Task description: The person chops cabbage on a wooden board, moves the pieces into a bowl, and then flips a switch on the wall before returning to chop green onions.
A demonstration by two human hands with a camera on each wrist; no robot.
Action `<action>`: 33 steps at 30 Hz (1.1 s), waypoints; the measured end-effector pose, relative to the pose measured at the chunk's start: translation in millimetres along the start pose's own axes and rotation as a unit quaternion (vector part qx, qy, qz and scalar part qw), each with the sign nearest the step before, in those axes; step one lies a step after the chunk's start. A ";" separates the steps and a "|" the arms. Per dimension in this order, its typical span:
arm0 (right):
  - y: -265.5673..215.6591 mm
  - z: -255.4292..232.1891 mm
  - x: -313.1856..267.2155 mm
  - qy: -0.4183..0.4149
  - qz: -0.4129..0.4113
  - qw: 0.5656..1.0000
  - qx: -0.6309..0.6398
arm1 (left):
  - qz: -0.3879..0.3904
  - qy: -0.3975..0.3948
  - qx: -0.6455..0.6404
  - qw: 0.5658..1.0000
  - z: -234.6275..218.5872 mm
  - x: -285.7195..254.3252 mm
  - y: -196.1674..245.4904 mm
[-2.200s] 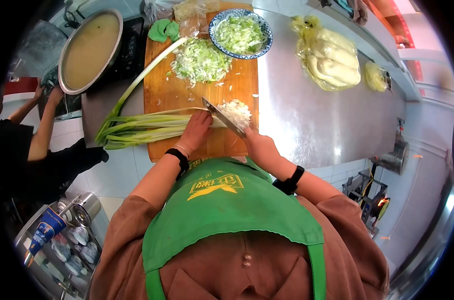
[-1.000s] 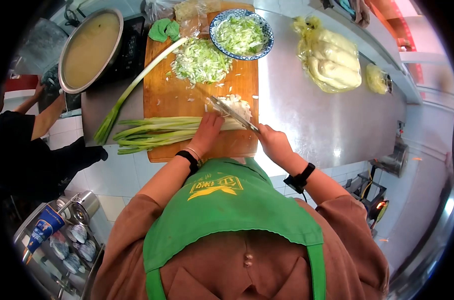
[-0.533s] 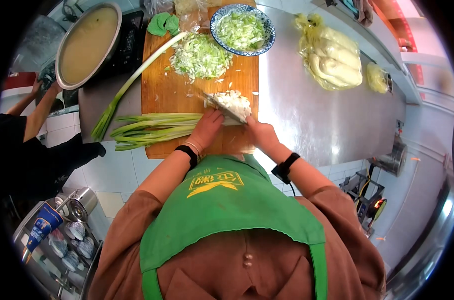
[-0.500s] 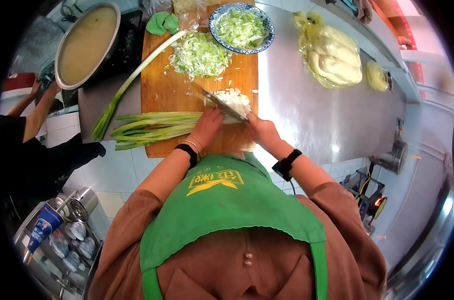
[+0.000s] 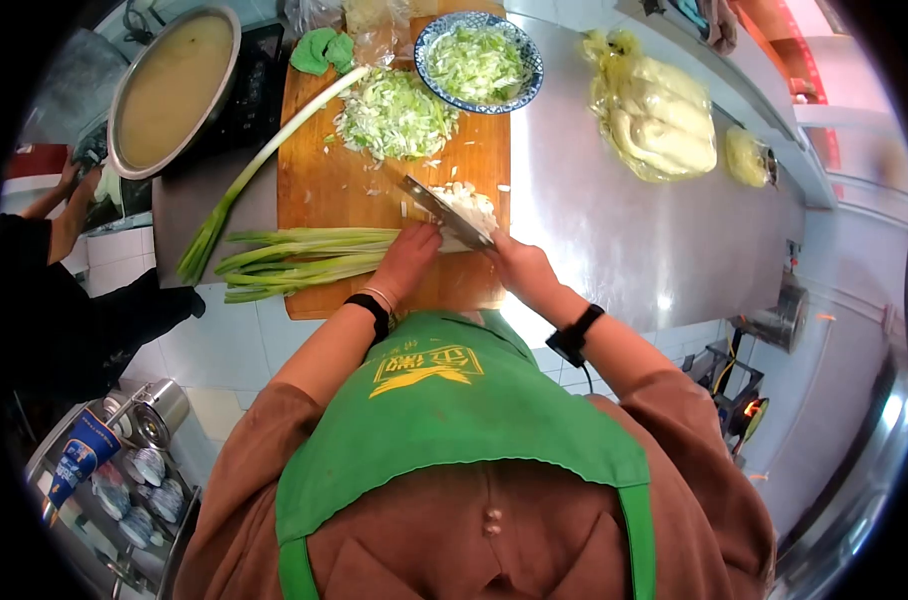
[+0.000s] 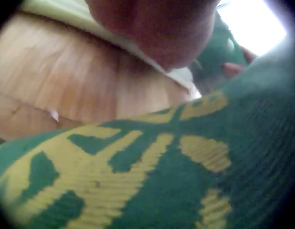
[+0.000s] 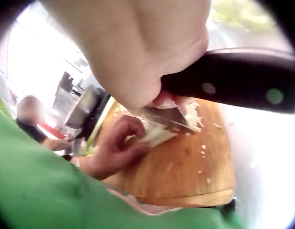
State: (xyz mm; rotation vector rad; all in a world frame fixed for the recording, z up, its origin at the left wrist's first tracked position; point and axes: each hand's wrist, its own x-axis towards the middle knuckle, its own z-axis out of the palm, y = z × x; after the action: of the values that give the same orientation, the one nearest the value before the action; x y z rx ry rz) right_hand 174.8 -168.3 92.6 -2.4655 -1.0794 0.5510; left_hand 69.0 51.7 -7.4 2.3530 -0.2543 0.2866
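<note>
My right hand (image 5: 526, 272) grips the black handle (image 7: 238, 78) of a kitchen knife (image 5: 437, 206). Its blade slants across the white ends of a bunch of green onions (image 5: 309, 248) on the wooden cutting board (image 5: 339, 200). With curled fingers, my left hand (image 5: 406, 264) holds the bunch down just left of the blade; the green leaves trail past the board's left edge. Beyond the blade lies a small heap of chopped white onion (image 5: 471, 206). In the left wrist view, the apron (image 6: 152, 191) covers much of the scene.
A larger heap of sliced onion (image 5: 399, 115) and a blue patterned bowl (image 5: 537, 72) sit at the back. One single stalk (image 5: 249, 175) lies at left, by a big metal pot (image 5: 236, 60). Bagged white dough-like pieces (image 5: 664, 125) rest on the steel counter. Another person (image 5: 49, 270) stands far left.
The onion bunch and my left hand have shifted right, away from the single stalk's leaves. The knife has lifted and come down again at the white ends.
</note>
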 end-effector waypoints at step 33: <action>-31.3 -3.4 -6.3 -0.012 0.038 0.999 0.019 | -0.010 -0.015 -0.012 1.000 -24.0 -9.3 -1.5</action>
State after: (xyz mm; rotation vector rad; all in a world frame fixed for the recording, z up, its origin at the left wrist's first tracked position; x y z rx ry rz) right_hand 153.7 -154.2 112.3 -2.4819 -0.9779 0.6198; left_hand 57.3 70.4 5.8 2.3357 -0.2470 0.2376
